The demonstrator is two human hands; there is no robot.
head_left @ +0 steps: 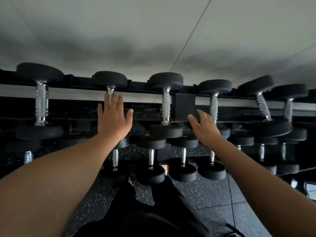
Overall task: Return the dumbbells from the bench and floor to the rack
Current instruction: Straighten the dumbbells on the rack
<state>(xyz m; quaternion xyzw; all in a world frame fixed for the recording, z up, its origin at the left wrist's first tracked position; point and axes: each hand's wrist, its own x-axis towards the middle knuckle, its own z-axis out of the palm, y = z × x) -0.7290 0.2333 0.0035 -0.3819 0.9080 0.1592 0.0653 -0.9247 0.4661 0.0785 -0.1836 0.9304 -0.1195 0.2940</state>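
A black two-tier dumbbell rack (185, 106) runs across the view against a pale wall. Several black dumbbells with chrome handles lie on its upper tier, and several smaller ones on the lower tier. My left hand (113, 117) is flat with fingers spread, just over the chrome handle of the second dumbbell (110, 81) from the left, holding nothing. My right hand (204, 127) is open too, fingers slightly curled, hovering in front of a dumbbell (214, 100) right of the rack's centre bracket. The dumbbell (165, 103) between my hands rests untouched.
Black speckled rubber floor (205, 194) lies under the rack. My dark trousers (153, 211) fill the lower middle. A tilted dumbbell (263, 106) sits askew at the upper tier's right end. Something pale (310, 188) lies on the floor at the far right edge.
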